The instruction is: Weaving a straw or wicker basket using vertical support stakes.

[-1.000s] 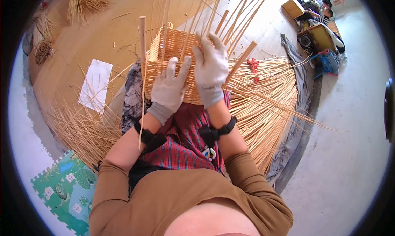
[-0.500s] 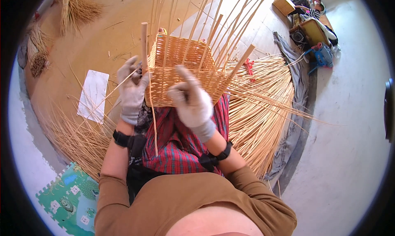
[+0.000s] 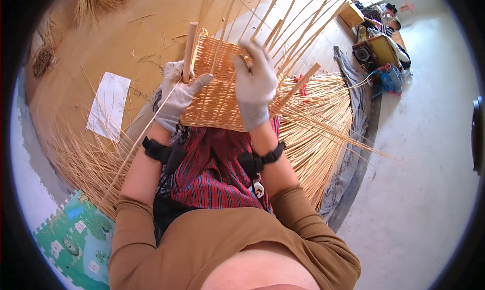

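Observation:
A half-woven wicker basket (image 3: 214, 105) rests tilted on my lap, its long upright canes fanning away from me. My gloved left hand (image 3: 178, 95) is closed on its left corner by a thick wooden post (image 3: 190, 50), the thumb lying over the woven wall. A thin cane strand (image 3: 144, 133) runs from that hand down to the lower left. In front of the basket's right part, my gloved right hand (image 3: 256, 85) is raised among the uprights, fingers curved and thumb apart, with nothing plainly in it. Another post (image 3: 303, 80) slants out at the right corner.
Loose canes (image 3: 318, 138) lie in a big pile at right on a grey cloth (image 3: 353, 98); more canes (image 3: 86, 163) spread at left. A white sheet (image 3: 108, 105) and green foam mat (image 3: 76, 239) are on the floor. A person (image 3: 389, 27) is beside furniture at far right.
My right hand has moved up and right, toward the uprights. The strand that hung across the basket front no longer shows there. My left hand has shifted right, its thumb now over the wall.

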{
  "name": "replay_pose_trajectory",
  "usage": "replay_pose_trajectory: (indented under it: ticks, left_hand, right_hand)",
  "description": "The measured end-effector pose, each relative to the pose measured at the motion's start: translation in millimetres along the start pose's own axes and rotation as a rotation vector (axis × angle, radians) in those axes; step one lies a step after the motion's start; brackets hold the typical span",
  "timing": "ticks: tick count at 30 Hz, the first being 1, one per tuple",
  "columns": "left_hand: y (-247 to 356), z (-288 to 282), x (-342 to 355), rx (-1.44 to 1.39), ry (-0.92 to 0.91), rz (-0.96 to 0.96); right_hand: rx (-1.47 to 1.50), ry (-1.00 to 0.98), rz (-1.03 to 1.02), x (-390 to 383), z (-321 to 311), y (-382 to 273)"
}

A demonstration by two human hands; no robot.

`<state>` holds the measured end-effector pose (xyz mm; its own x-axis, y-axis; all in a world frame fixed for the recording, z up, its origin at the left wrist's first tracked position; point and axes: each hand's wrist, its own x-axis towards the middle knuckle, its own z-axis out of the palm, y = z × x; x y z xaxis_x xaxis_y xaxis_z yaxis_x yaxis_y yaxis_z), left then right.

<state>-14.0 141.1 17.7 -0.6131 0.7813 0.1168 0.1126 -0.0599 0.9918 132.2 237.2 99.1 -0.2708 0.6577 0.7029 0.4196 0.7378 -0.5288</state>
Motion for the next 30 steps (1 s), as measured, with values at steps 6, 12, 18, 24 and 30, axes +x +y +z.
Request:
replay_pose_trajectory:
  ticks: [6, 12, 18, 24, 30]
  left_hand:
    - [-2.0, 4.1, -9.4, 0.182, 0.186, 0.16]
    - [0.5, -6.3, -19.7, -0.046, -0.021, 0.024]
    - [30.4, -13.6, -4.4, -0.071, -0.126, 0.109]
    - [6.2, -38.4, 9.7, -0.129, -0.347, 0.025]
    - [20.1, -45.3, 13.6, -0.235, -0.532, -0.01]
  right_hand:
    - [0.097, -0.303, 0.193, 0.6, -33.0, -7.2]
    - [0.336, 0.203, 0.55, -89.2, -90.3, 32.5]
    - [0.228, -0.521, -0.209, -48.9, -18.5, -62.8]
    - [0.347, -0.442, -0.26, -84.9, -8.7, -49.1]
    - [0.793, -0.236, 0.908, -68.8, -21.9, 14.5]
